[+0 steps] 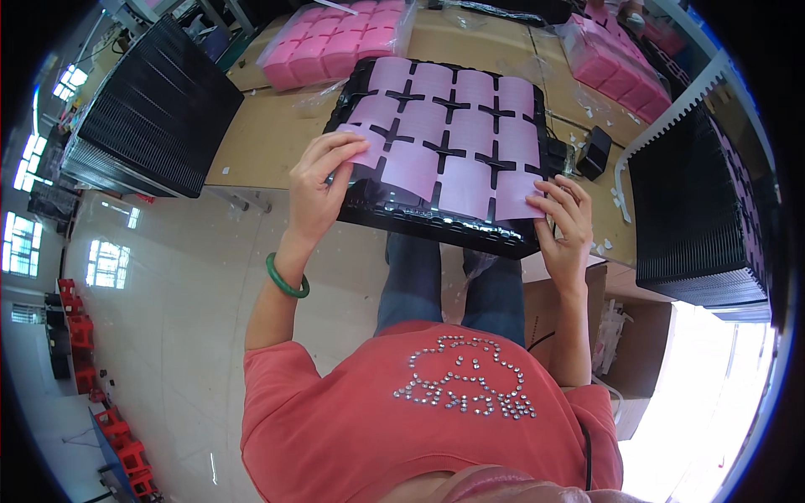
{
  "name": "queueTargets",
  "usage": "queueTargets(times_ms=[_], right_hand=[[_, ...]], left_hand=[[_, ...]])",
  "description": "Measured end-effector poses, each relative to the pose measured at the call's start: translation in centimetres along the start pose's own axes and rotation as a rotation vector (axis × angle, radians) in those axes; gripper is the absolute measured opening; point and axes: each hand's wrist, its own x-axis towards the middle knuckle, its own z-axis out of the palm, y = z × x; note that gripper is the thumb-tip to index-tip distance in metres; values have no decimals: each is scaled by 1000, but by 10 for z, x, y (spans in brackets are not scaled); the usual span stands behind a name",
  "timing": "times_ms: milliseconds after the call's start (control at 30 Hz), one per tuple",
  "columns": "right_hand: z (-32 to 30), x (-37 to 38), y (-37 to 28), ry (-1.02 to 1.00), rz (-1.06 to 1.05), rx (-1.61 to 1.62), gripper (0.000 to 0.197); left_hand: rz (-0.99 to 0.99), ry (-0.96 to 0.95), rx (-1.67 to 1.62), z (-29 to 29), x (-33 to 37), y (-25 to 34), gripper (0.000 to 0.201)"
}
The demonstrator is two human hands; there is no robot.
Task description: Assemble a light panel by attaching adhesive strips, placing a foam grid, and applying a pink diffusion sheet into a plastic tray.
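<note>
A thin pink sheet [466, 134] with cross-shaped cutouts lies over a black plastic tray [436, 225], which rests at the table's near edge. Black ridges of the tray show through the cutouts. At the sheet's near left corner, my left hand [320, 178] pinches the pink flap between thumb and fingers. My right hand [567, 220] has its fingers closed on the near right corner, by the tray's edge. The near flaps of the sheet sit slightly raised above the tray. A green bangle [287, 278] circles my left wrist.
Tall stacks of black trays stand to the left [159, 109] and right [696, 201]. Beyond the tray lie a plastic-wrapped pink stack [335, 42] and another pink stack [612, 67]. A small black device [594, 153] and white scraps sit on the brown tabletop [264, 138].
</note>
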Motion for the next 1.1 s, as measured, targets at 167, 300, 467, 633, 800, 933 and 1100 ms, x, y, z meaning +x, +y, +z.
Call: queueTargets(times_ms=[167, 300, 467, 633, 800, 933, 1100], right_hand=[[5, -4, 2, -28, 0, -15, 26], [5, -6, 1, -35, 0, -10, 25], [5, -6, -2, -42, 10, -11, 23], [6, -9, -4, -63, 13, -13, 21], [3, -8, -3, -60, 14, -28, 20], [-2, -12, -1, -73, 23, -36, 16], [-10, -13, 1, -101, 50, -60, 15]], left_hand=[[29, 12, 118, -5, 0, 7, 26], [61, 8, 140, -4, -6, 11, 25], [-64, -52, 83, -3, -9, -7, 21], [-113, -38, 76, -6, -20, -9, 20], [-111, -22, 104, -7, -20, -9, 20], [-100, -116, 90, 0, -22, -11, 19], [-106, -125, 51, 8, -17, -7, 18]])
